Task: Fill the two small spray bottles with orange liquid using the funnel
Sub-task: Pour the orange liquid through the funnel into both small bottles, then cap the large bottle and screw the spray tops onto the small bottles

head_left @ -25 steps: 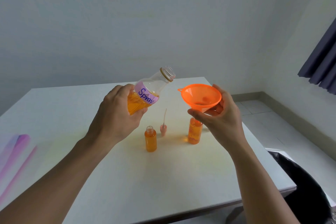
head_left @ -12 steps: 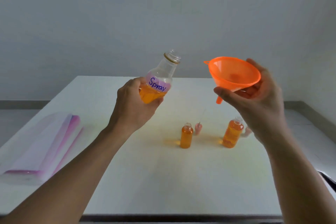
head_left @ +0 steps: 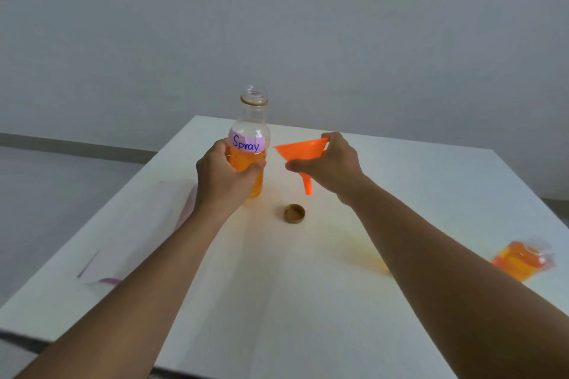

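A white bench (head_left: pixel 277 301) fills the lower part of the view, its top pale and matt with a faint yellow cast near the middle. Behind it rises a plain grey wall (head_left: pixel 277 24). To the left lie a grey floor (head_left: pixel 46 188) and a darker strip (head_left: pixel 77 144) along the foot of the wall.

The left hand (head_left: pixel 226 177) is wrapped round the big bottle (head_left: pixel 251 138), which is upright with its mouth open. Orange liquid (head_left: pixel 246 163) fills its lower part, and its label (head_left: pixel 246 142) reads "Spray". The right hand (head_left: pixel 332 166) pinches the orange funnel (head_left: pixel 303 152) by the bowl, just beside the bottle. The funnel is in the air above the bench with its spout down. A brown cap (head_left: pixel 294 213) lies on the bench below and between the two hands, hollow side up.

On the left a pale sheet (head_left: pixel 138 234) with purple edges lies flat; it is hard to tell what it is. At the far right one small bottle (head_left: pixel 520 257) holding orange liquid is badly blurred, so its top and its lean are unclear. An orange patch (head_left: pixel 374 261) shows on the bench against the right forearm; whatever casts it is hidden by the arm. The left hand covers the big bottle's base, so I cannot tell whether the bottle rests on the bench. The near bench edge is cut off on the right.
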Available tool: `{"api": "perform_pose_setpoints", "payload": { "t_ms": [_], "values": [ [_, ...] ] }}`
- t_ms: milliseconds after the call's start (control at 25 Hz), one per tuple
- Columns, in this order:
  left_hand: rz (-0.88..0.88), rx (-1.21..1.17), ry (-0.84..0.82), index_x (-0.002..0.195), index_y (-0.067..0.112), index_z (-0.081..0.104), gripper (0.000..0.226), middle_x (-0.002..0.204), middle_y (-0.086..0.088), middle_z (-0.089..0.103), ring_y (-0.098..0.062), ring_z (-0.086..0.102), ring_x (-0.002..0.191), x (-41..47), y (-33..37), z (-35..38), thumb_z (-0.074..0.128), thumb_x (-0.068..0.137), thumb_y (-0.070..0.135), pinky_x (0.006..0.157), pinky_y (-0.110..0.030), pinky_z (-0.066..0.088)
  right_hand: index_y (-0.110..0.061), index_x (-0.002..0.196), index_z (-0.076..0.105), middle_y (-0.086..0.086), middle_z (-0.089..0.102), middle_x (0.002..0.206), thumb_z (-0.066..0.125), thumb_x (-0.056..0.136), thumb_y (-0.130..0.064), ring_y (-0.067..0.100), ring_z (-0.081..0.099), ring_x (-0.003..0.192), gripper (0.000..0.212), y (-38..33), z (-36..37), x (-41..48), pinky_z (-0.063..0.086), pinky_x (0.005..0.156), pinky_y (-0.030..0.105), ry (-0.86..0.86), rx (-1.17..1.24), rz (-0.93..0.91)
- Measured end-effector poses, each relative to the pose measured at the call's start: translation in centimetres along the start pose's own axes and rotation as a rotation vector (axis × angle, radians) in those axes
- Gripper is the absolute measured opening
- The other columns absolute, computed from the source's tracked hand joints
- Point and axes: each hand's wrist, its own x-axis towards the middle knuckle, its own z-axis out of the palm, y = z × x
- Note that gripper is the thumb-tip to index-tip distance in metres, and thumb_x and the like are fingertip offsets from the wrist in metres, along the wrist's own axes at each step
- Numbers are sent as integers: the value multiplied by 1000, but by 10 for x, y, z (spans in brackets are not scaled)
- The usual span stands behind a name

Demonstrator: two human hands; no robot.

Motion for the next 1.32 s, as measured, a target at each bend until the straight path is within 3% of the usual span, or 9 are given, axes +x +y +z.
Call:
{"api": "perform_pose_setpoints", "payload": {
  "t_ms": [280,480,640,720,800,920,1080,1160,1320],
  "values": [
    [-26,-48,-7,128,20,57,64,126,1,64,-19,59,113,7,-33,22,80,74,45,85,-29,48,-12,146,38,9,49,138,90,71,-39,19,45,107,95,20,37,34,44,80,33,-77,-242,53],
    [-4,-93,-20,129,22,55,67,126,5,64,-16,60,113,6,-45,25,80,73,48,86,-27,49,-14,149,34,10,48,144,87,74,-45,30,51,128,97,27,50,34,47,84,35,-65,-318,58],
    [6,-112,-74,137,24,47,76,131,5,60,-16,58,117,4,-52,24,79,73,51,90,-29,50,-14,157,15,13,36,148,89,72,-37,34,37,138,115,23,44,21,45,94,41,-40,-314,67],
    [-35,-145,-137,143,26,40,86,136,4,57,-17,56,121,-1,-61,25,82,71,49,94,-32,50,-17,156,20,12,34,145,82,78,-21,30,32,138,100,26,39,-1,38,93,32,100,-244,-65],
    [-60,-141,-178,147,26,34,94,141,0,54,-22,55,125,-9,-70,25,85,70,42,100,-40,50,-21,143,44,7,46,131,70,83,-7,16,40,121,67,36,36,-27,37,87,19,176,-210,-306],
    [-4,-74,-197,147,23,35,89,142,-2,54,-25,54,127,-15,-77,26,83,74,40,103,-40,47,-24,128,62,-4,57,117,67,88,-11,6,47,104,43,51,29,-48,41,82,14,-72,-408,-503],
    [28,-73,-210,142,23,39,78,137,-1,55,-24,55,124,-14,-73,26,78,78,43,92,-27,42,-22,140,57,-3,59,129,64,97,-24,16,51,117,44,55,30,-48,46,94,23,-284,-683,-537],
    [20,-71,-214,144,22,36,79,142,-1,51,-24,51,127,-14,-74,26,76,79,44,94,-28,40,-20,136,61,2,61,121,57,102,-19,20,55,112,35,52,32,-47,50,93,30,-294,-686,-518],
    [29,-92,-232,143,22,36,78,139,0,52,-23,52,124,-12,-81,29,76,79,44,93,-28,43,-24,135,63,-4,57,103,58,101,-20,13,55,93,35,46,26,-42,47,86,25,-282,-582,-459]
  ]
}}
